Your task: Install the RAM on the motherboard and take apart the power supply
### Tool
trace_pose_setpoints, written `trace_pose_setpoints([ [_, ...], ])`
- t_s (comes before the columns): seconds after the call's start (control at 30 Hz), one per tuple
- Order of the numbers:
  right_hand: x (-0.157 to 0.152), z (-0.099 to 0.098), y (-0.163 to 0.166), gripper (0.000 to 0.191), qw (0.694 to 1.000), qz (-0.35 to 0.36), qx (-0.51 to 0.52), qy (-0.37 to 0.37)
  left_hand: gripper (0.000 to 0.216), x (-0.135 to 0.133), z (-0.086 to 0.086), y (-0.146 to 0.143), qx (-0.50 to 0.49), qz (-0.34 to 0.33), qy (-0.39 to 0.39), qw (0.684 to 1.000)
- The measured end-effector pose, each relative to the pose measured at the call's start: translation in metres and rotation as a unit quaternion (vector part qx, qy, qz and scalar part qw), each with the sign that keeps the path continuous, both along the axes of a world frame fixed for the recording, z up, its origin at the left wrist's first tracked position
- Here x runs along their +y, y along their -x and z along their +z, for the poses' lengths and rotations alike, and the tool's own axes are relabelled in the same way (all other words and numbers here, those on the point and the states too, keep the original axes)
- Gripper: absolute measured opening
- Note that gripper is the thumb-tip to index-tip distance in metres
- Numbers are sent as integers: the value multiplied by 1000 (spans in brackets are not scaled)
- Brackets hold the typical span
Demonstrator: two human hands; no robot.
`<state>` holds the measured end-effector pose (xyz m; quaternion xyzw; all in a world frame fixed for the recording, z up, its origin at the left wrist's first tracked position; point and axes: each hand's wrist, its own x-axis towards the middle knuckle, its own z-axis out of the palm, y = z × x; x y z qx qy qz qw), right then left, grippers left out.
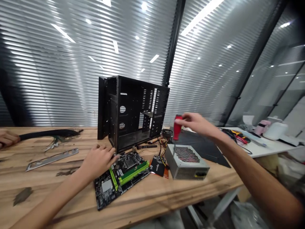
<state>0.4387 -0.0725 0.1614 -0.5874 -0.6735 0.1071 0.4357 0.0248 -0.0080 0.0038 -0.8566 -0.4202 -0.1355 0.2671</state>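
In my right hand [192,122] is a screwdriver [177,128] with a red handle, held upright. Its thin shaft reaches down to the left side of the top of a grey power supply [181,159]; whether the tip touches is unclear. My left hand [100,159] is over the upper left edge of a motherboard [107,187], fingers curled and thumb near them. What those fingers hold, if anything, is hidden. A green memory stick [134,173] sits along the board. Right of the board lies a small black drive [157,165] with cables.
Behind stands an open black computer case [133,114]. At left, another person's hand [8,138] grips a black sleeved cable bundle [47,133]. A metal I/O plate [52,159] lies nearby. A fan [166,133] and dark mat [202,146] are behind the power supply.
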Motion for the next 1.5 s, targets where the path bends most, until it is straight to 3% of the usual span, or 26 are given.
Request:
trace_pose_setpoints([
  [0.1,-24,-2,-9,43,956,0,276,-96,32,0,-2,-1,-12,-15,-8,1000],
  [0.2,-41,-21,0,38,915,-32,355,-187,31,-1,-6,-4,-21,-26,-3,999],
  [0.3,-44,-34,13,37,901,-44,352,-250,32,-3,-8,-6,-18,-22,0,1000],
  [0.43,-31,-38,22,43,887,-40,358,-288,34,-4,-8,-8,-8,-16,-9,1000],
  [0.63,-17,-49,33,46,878,-28,417,-235,35,-4,-7,-8,4,-10,2,1000],
  [0.93,-14,-52,35,40,890,-38,389,-235,33,-6,-6,-9,5,-6,11,1000],
  [1.5,-19,-56,38,40,886,-59,375,-264,32,-8,-5,-9,-8,-4,20,1000],
])
